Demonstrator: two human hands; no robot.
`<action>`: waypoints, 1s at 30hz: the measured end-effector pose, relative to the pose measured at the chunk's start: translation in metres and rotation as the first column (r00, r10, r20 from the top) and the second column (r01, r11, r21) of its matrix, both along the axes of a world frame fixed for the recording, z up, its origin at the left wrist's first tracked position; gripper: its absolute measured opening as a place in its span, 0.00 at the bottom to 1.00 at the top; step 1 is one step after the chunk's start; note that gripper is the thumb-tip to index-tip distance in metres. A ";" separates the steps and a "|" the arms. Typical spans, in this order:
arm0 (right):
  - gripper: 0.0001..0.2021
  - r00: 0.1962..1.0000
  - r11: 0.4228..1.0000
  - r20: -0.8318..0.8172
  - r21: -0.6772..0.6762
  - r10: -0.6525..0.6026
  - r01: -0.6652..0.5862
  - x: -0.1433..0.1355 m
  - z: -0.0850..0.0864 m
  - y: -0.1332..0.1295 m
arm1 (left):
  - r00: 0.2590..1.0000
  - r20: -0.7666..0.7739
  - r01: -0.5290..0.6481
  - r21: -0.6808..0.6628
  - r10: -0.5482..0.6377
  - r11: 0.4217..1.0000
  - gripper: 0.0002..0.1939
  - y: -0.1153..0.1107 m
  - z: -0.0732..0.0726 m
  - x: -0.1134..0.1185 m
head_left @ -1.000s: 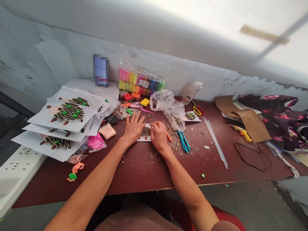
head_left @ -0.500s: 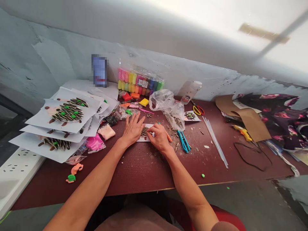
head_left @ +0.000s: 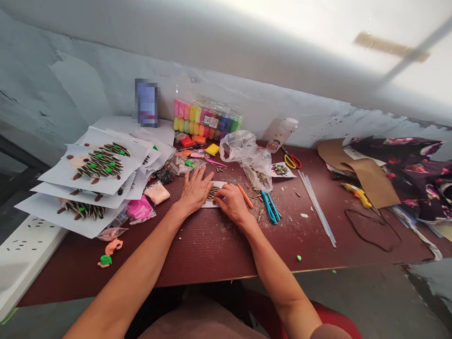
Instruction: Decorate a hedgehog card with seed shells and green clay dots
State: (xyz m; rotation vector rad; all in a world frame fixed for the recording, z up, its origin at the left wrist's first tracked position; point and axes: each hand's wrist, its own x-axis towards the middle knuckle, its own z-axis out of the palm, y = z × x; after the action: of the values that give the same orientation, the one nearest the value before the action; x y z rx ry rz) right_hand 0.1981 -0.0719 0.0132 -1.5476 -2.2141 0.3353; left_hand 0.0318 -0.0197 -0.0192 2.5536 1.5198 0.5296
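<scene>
A small white card [head_left: 221,184] lies on the table between my hands, with a cluster of striped seeds [head_left: 213,192] stuck on it. My left hand [head_left: 195,190] rests flat on the card's left side, fingers spread. At the card's right part, my right hand [head_left: 231,202] has its thumb and fingers pinched together over the seeds. Whatever is in that pinch is hidden. Just right of this hand are an orange stick-like tool [head_left: 245,195] and a blue utility knife [head_left: 270,207]. Loose seeds [head_left: 261,177] spill out around a clear plastic bag [head_left: 240,145].
Sheets with seed-and-clay hedgehogs [head_left: 102,165] are stacked at left, beside bagged pink clay [head_left: 140,208]. Behind stand a pack of coloured clay [head_left: 206,123] and a white bottle [head_left: 281,135]. Scissors [head_left: 292,161], glue sticks [head_left: 318,209] and a yellow glue gun [head_left: 360,195] lie right.
My right hand has shifted slightly left and down over the card, leaving more of the orange tool visible. My left hand stays in place. The view has moved a little.
</scene>
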 end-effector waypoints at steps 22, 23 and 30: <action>0.12 0.946 0.937 -0.067 0.130 -0.318 0.325 0.017 -0.004 0.006 | 0.988 0.073 -0.137 0.054 0.133 0.989 0.27 0.016 -0.002 -0.021; 0.13 0.944 0.936 -0.048 0.122 -0.327 0.331 0.018 -0.005 0.007 | 0.988 0.076 -0.139 0.057 0.134 0.989 0.27 0.017 -0.004 -0.023; 0.14 0.944 0.940 0.018 0.092 -0.331 0.328 0.018 -0.007 0.007 | 0.987 0.113 -0.126 0.067 0.118 0.990 0.25 0.023 -0.010 -0.031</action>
State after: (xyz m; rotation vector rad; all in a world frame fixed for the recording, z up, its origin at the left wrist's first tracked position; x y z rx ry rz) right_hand 0.2157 -0.0653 0.0060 -1.8468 -1.9176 0.1090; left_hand 0.0009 0.0034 -0.0292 2.4496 1.6545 0.7408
